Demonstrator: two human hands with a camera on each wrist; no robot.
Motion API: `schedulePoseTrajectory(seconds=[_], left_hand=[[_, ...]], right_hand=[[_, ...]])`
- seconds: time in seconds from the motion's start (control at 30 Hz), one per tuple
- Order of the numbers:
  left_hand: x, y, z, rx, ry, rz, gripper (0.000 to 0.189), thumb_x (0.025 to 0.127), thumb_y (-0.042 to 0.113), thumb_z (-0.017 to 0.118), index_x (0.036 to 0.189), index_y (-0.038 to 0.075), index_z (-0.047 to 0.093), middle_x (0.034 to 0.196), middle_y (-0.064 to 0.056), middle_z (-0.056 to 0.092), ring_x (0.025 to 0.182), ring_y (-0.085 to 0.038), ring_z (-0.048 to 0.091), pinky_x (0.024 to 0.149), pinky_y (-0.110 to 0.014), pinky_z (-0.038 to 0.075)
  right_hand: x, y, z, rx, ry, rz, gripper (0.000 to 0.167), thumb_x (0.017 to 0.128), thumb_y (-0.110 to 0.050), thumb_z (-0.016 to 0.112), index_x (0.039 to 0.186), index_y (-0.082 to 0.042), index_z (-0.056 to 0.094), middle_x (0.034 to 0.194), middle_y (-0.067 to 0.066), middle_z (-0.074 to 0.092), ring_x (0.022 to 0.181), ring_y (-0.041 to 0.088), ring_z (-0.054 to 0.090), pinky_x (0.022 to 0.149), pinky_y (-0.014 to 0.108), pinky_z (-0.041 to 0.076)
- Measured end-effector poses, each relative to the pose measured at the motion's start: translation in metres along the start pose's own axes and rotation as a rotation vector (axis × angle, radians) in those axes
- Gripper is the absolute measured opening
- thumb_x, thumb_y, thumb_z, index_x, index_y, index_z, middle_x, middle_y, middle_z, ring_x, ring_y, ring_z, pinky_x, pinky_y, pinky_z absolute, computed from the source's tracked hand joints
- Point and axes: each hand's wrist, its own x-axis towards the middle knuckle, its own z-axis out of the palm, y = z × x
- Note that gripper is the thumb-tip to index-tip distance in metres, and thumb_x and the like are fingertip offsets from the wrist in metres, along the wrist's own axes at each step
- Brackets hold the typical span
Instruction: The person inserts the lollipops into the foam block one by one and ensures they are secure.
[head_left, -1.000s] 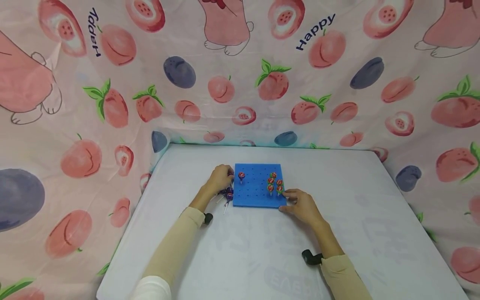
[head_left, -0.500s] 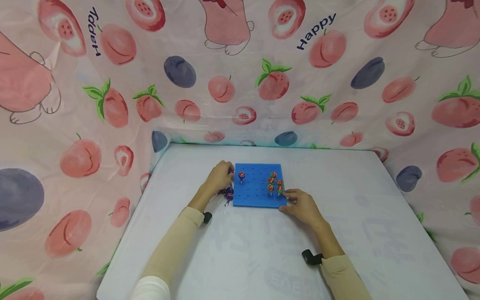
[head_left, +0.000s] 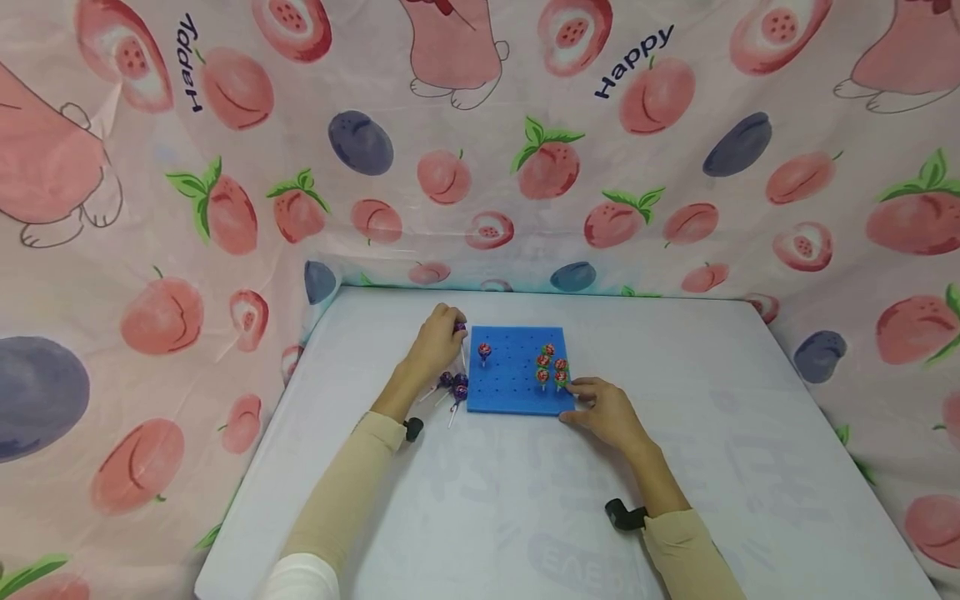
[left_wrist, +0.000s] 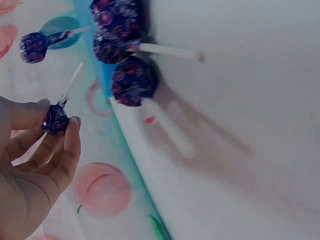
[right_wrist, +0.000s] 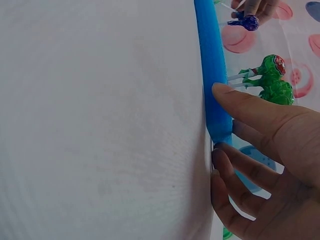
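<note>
My left hand [head_left: 433, 343] pinches a purple-wrapped lollipop [left_wrist: 55, 120] by its head, between thumb and fingertips, just beyond the left edge of a blue holed board [head_left: 512, 403]. In the head view its white stick points down. One purple lollipop [head_left: 484, 350] stands in the board's left part. Several red-and-green lollipops [head_left: 543, 361] stand upright in holes toward the right. My right hand [head_left: 609, 414] grips the board's near right corner, the thumb on the front edge and the curled fingers along the right side.
Several purple lollipops [head_left: 458, 386] lie in a small pile against the board's left edge, sticks toward me. All of this sits on a white table [head_left: 495, 517], with a fruit-print cloth [head_left: 465, 200] hanging behind and at both sides.
My left hand has moved up and away from the lollipop pile, with the purple lollipop in its fingers. My right hand and the board have stayed in place.
</note>
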Motion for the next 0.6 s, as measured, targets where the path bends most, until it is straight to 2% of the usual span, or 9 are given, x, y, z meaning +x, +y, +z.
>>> schedulePoseTrajectory(seconds=[0.23,0.6], left_hand=[[0.004,0.009,-0.010,-0.025,0.093,0.054,0.019,0.103,0.009,0.066,0.120,0.000,0.065,0.117,-0.015,0.062,0.106,-0.027,0.065,0.090,-0.038,0.058],[0.001,0.031,-0.019,-0.085,0.122,0.114,0.020,0.103,0.012,0.067,0.120,0.002,0.065,0.116,-0.013,0.066,0.104,-0.025,0.068,0.087,-0.036,0.060]], right_hand=[[0.000,0.000,0.000,0.005,-0.002,0.011,0.056,0.082,-0.022,0.091,0.132,-0.006,0.072,0.142,0.013,0.064,0.117,0.035,0.067,0.093,0.051,0.058],[-0.001,-0.001,-0.001,0.002,0.001,0.002,0.056,0.082,-0.022,0.091,0.132,-0.006,0.073,0.141,0.013,0.064,0.115,0.035,0.067,0.092,0.051,0.058]])
